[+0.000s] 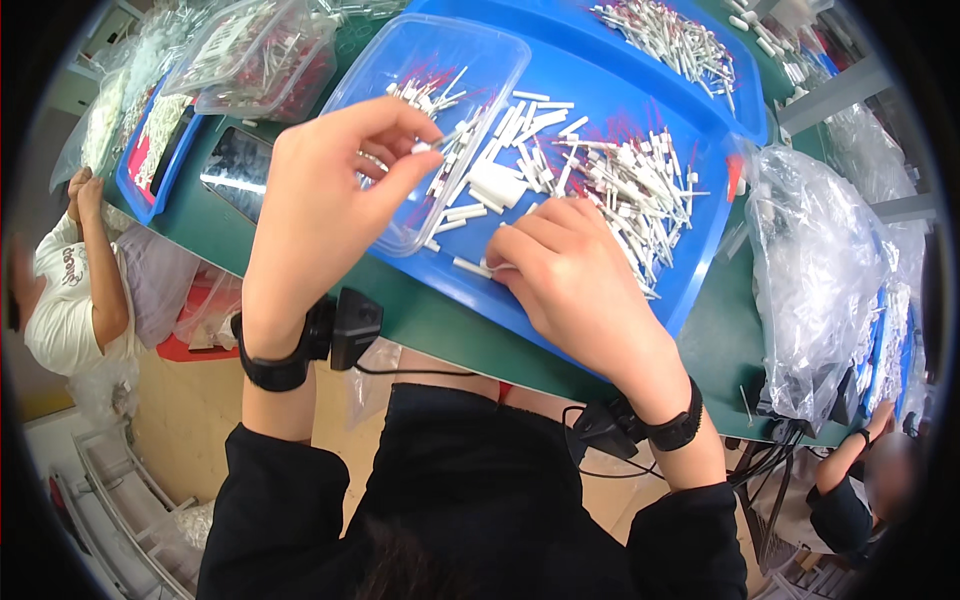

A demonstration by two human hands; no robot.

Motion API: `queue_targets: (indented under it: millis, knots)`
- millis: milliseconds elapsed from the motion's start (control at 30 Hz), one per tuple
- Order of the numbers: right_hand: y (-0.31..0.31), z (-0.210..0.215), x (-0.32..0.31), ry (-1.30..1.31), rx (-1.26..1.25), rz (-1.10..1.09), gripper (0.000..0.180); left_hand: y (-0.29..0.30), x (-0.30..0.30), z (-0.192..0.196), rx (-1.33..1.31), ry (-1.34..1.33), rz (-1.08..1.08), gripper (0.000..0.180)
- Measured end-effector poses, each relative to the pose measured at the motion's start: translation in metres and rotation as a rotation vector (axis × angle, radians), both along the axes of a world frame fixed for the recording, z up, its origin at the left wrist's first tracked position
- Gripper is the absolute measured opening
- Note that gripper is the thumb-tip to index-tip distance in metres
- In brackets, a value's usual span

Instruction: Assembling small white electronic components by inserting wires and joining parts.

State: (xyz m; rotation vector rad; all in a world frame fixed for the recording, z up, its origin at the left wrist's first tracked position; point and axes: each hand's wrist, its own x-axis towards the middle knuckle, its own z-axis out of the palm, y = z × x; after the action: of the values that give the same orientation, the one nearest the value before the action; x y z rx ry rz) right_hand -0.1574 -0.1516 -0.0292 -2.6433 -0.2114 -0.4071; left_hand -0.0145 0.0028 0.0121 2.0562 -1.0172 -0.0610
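Note:
My left hand [325, 185] is raised over a clear plastic container [408, 238], thumb and forefinger pinching a small white piece [422, 148] with a thin lead. Inside that container lie white pieces with red wires [430, 92]. My right hand [575, 275] is low over the blue tray [470, 300], its fingers curled together, and what they pinch is mostly hidden. Beside those fingertips lies a short white tube [470, 267]. More loose white tubes [520, 122] and a large heap of white parts with red wires [640, 190] spread across the tray.
Another blue tray with similar parts [680, 45] stands behind. At the back left are a lidded clear box [255, 60] and a dark glossy phone-like slab [238, 170]. A clear plastic bag [815, 270] sits right. Other people work at left [85, 280] and far right [850, 490].

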Motion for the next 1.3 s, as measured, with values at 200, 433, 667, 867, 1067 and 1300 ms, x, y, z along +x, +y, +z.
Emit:
queue_targets:
  millis: [200, 433, 667, 867, 1067, 1300]
  knots:
    - [-0.015, 0.008, -0.006, -0.168, 0.363, -0.088, 0.022, 0.003, -0.019, 0.011, -0.163, -0.21, -0.099, 0.016]
    - [-0.031, 0.03, -0.018, -0.213, 0.926, -0.053, 0.016, -0.006, -0.039, 0.007, -0.294, -0.149, -0.121, 0.021]
    - [-0.033, 0.032, -0.021, -0.21, 0.961, -0.09, 0.011, -0.004, -0.038, 0.005, -0.284, -0.191, -0.105, 0.023]
    - [-0.038, 0.029, -0.018, -0.255, 0.623, -0.071, 0.015, -0.004, -0.042, 0.002, -0.248, -0.273, -0.084, 0.024]
    - [-0.024, 0.022, -0.011, -0.387, 0.254, -0.071, 0.018, -0.012, -0.048, -0.006, -0.273, -0.26, -0.167, 0.024]
    - [-0.026, 0.018, -0.01, -0.469, 0.191, -0.032, 0.023, -0.012, -0.048, -0.002, -0.237, -0.234, -0.175, 0.022]
